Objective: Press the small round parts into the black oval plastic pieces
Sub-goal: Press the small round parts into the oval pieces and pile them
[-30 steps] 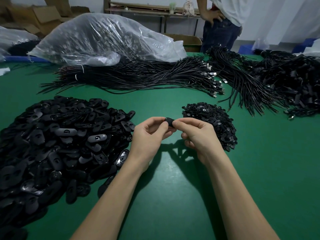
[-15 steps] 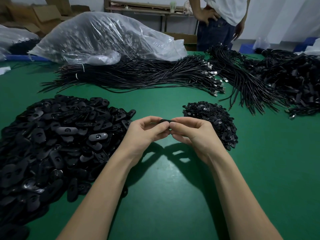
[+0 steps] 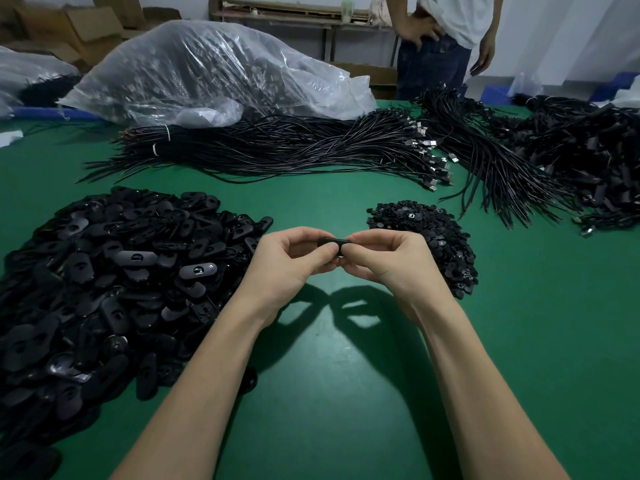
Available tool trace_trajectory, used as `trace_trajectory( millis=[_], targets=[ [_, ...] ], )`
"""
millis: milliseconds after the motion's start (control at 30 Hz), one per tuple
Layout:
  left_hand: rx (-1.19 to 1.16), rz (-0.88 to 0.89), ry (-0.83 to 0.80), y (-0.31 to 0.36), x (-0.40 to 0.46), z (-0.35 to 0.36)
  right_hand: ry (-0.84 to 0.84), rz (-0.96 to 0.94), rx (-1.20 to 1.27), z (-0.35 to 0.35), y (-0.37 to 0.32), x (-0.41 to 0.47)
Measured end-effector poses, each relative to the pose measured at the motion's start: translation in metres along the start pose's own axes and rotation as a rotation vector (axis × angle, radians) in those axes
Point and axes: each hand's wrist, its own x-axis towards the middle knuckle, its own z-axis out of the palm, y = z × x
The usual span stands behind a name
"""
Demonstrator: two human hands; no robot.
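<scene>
While both hands were raised above the green table [image 3: 519, 341], a big heap of black oval pieces [image 3: 114, 289] lay just to the left of the left hand [image 3: 287, 268], almost touching its wrist. The left hand had its fingers curled, and thumb and forefinger pinched the left end of one black oval piece [image 3: 332, 242]. The right hand [image 3: 388, 261] met it in the middle, fingertips against fingertips, and pinched the right end of the same piece. Whether a round part sat in it already, I cannot tell, because the fingers hid it. Just behind and to the right of the right hand lay a smaller heap of small round parts [image 3: 429, 237]. Farther from the hands were bundles of black cables [image 3: 277, 147], a clear plastic bag [image 3: 207, 71] and a standing person [image 3: 446, 39].
</scene>
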Motion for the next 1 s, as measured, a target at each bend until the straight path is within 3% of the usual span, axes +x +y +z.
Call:
trace_trajectory(
  millis=[500,1000],
  targets=[
    [0.056,0.018,-0.014,0.0028,-0.0001,-0.0007,-0.010,-0.026,-0.073,-0.0024,-0.0002,-0.0003],
    [0.302,0.086,0.063,0.0073,0.0019,0.0015,0.047,-0.133,-0.289,0.0053,0.0046,0.0033]
  ],
)
